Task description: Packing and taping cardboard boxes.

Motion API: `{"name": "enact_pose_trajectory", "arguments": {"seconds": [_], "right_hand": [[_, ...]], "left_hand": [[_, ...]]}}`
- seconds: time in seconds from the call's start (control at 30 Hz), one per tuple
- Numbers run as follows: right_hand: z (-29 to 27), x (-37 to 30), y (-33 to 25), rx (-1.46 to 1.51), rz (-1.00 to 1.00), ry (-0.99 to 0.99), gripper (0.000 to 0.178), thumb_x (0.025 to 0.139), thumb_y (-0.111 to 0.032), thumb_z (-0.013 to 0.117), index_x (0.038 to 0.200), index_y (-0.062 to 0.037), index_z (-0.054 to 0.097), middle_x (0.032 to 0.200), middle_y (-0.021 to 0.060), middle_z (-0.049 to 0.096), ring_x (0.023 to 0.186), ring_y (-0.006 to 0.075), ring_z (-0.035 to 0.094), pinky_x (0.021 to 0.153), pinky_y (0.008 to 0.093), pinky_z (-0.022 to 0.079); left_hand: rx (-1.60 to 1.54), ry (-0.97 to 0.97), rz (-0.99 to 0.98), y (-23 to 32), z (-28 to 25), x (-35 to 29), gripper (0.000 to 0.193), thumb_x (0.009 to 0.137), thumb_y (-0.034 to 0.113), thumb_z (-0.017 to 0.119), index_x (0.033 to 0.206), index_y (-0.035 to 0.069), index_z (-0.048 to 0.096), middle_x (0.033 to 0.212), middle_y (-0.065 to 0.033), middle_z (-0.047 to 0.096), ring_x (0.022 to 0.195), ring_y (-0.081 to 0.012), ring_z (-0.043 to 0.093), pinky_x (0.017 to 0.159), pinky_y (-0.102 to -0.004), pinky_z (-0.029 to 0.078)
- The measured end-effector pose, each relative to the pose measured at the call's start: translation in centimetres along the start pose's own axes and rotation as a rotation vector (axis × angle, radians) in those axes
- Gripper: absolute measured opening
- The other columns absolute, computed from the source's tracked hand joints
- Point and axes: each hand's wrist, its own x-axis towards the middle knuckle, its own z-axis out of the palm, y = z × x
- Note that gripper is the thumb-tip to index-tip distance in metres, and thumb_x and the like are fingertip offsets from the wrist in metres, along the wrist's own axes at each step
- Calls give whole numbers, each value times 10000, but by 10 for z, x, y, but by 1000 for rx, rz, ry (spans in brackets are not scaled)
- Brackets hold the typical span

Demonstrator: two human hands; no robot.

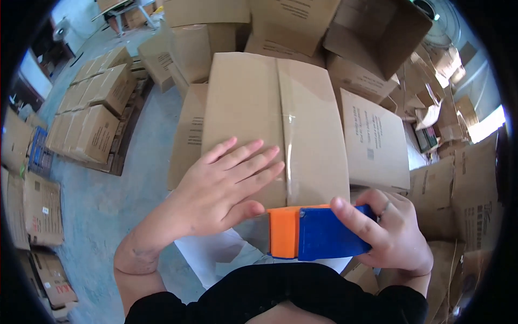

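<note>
1 blue-orange tool (332, 233), clamped in right hand (394, 229) | 1 carton (259, 113), centre, overlaid by spread left hand (226, 183) | 1 pallet (124, 136), upper left

The right hand (393, 232) hides one end of the boxy blue-and-orange tool (328, 236). The lower edge crops the black fabric shirt (259, 291).

Right-hand glare (490, 125), margins seemingly soft

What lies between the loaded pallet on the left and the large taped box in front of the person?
In the head view, blue-grey floor lies next to the pallet, then a printed brown cardboard panel just left of the large box.
</note>
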Motion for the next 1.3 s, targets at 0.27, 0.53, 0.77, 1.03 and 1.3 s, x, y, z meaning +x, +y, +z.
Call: {"name": "enact_pose_trajectory", "arguments": {"seconds": [0.27,0.53,0.77,1.03,1.3], "right_hand": [[-3,-62,88,-92,-28,194,747,583,-289,826,1280,-126,613,819,77,581,705,236,636,623,358,497],[20,-136,144,73,137,243,700,625,-185,744,1310,-173,603,915,124,616,754,289,636,664,360,495],[33,-135,146,6,132,219,745,638,-134,759,1349,-258,575,908,87,598,771,264,632,681,355,494],[37,-110,137,-163,111,78,778,657,-161,787,1369,-340,531,867,63,556,750,240,624,655,355,495],[27,-60,79,-364,77,-121,638,801,-108,735,1361,-298,495,901,101,626,762,245,677,642,318,527]], "left_hand": [[24,-15,-81,-5,-11,-2,605,1012,531,316,1475,165,448,1533,-63,410,1411,-308,369,1169,-489,229],[-3,-61,-140,4,-16,5,759,965,665,276,1432,110,496,1506,-125,434,1403,-357,369,1163,-513,207],[3,-75,-158,8,-14,5,791,954,698,263,1420,108,511,1507,-125,434,1411,-350,363,1164,-521,198],[19,-73,-162,8,-13,7,806,946,713,257,1417,111,515,1512,-123,430,1415,-341,361,1166,-517,194],[-36,-46,-212,11,-11,6,941,896,788,109,1402,121,539,1497,-111,455,1410,-328,373,1166,-502,190]]}}
